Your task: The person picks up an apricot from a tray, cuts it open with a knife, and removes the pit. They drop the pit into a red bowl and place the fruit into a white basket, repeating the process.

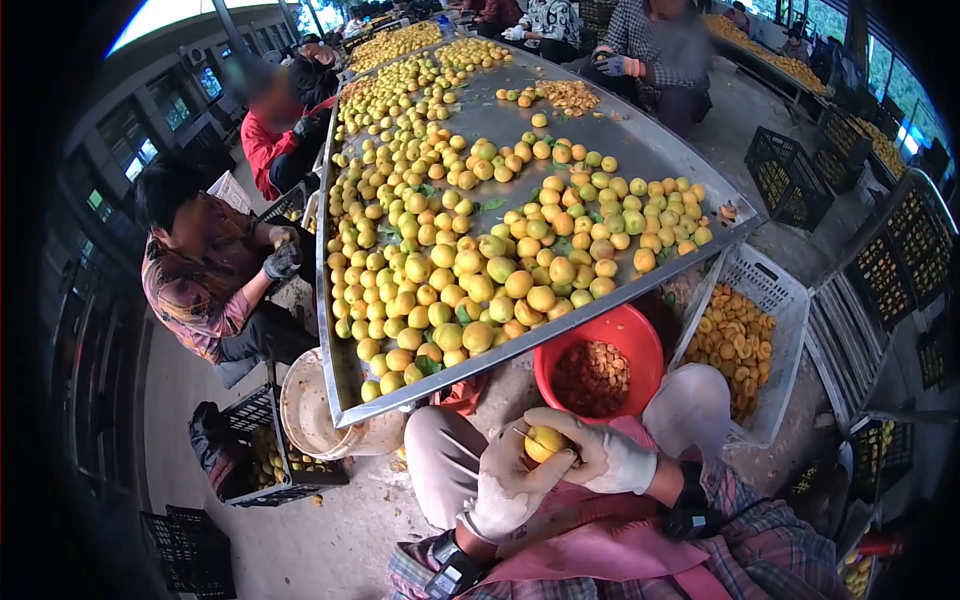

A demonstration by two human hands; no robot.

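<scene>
My left hand (508, 487) and my right hand (598, 455), both in pale, stained gloves, hold one yellow apricot (545, 443) between them above my lap. The fingers of both are closed around the fruit. Beyond them stands a metal table (660, 155) piled with yellow and greenish apricots (480, 290). Just ahead of my hands, a red basin (648, 350) holds reddish-brown pits (592, 378). To its right, a white crate (785, 300) contains orange fruit halves (728, 345).
A white bucket (305, 405) and a black crate (290, 490) stand at the left of the table's near corner. One co-worker (205, 270) sits at the left side, another in red (268, 140) farther back. More black crates (790, 175) stand at the right.
</scene>
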